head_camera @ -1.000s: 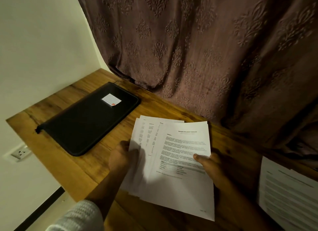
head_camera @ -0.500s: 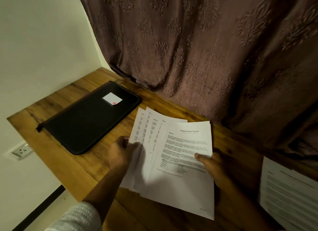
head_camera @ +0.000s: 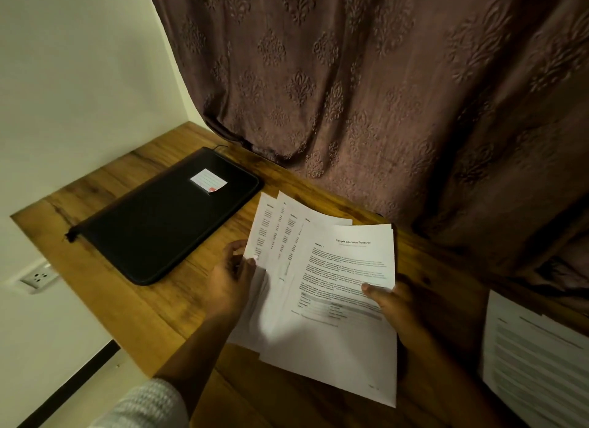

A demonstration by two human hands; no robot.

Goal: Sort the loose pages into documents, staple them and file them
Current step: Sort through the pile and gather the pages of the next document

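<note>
Wooden desk (head_camera: 159, 300), brown damask-patterned curtain (head_camera: 382, 92) hanging behind it, cream wall (head_camera: 79, 76) at left, white wall socket (head_camera: 39, 278) below desk edge.

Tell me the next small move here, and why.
Probably the right hand lifts the top page, headed Sample Education Transcript, off the fan to start a pile. Its thumb rests on that page, the left hand pinches the fanned pages beneath by their left edge, and the black folder lies shut.

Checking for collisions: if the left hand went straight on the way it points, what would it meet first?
The left hand points into the fanned pages it pinches, so those first; past them probably the curtain, though depth is unclear.
</note>
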